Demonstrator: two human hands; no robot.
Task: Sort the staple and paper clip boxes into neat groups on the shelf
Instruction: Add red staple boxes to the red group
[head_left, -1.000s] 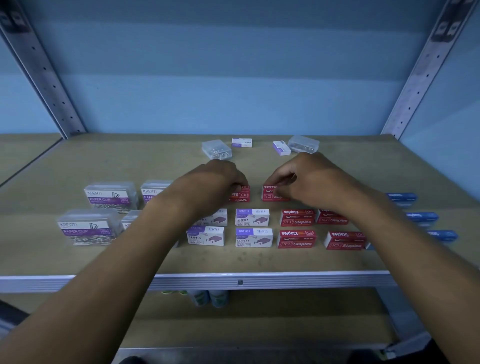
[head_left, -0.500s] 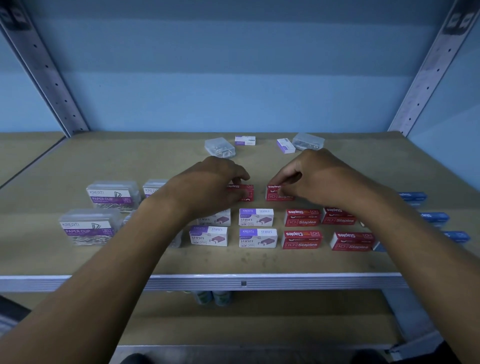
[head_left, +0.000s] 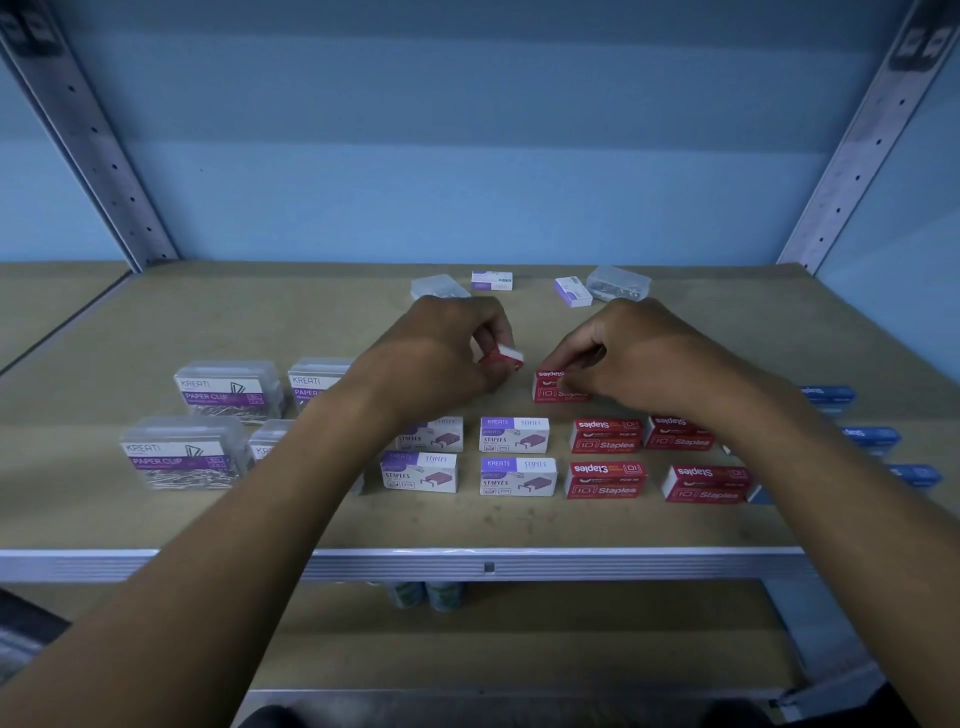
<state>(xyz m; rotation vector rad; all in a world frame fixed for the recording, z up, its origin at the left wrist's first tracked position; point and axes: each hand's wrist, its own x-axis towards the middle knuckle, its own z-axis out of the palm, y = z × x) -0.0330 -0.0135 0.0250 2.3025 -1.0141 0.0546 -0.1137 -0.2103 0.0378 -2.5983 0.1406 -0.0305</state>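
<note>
My left hand (head_left: 441, 353) pinches a small red staple box (head_left: 506, 357), tilted and lifted off the shelf board (head_left: 322, 317). My right hand (head_left: 634, 348) pinches another red staple box (head_left: 551, 387) that lies on the board. In front of them lie several red staple boxes (head_left: 605, 435) and several white-and-purple staple boxes (head_left: 514, 434). Clear paper clip boxes (head_left: 228, 389) stand at the left, partly hidden by my left forearm. Blue boxes (head_left: 872, 436) lie at the right, behind my right forearm.
At the back lie two loose purple-and-white boxes (head_left: 491, 280) and two clear plastic boxes (head_left: 618, 283). Perforated metal uprights (head_left: 88, 135) flank the bay before a blue wall. A metal front rail (head_left: 488, 564) edges the board; green cans (head_left: 426, 595) stand on the lower shelf.
My left hand has lifted its red box off the board and tilted it. My right hand has stayed on the other red box.
</note>
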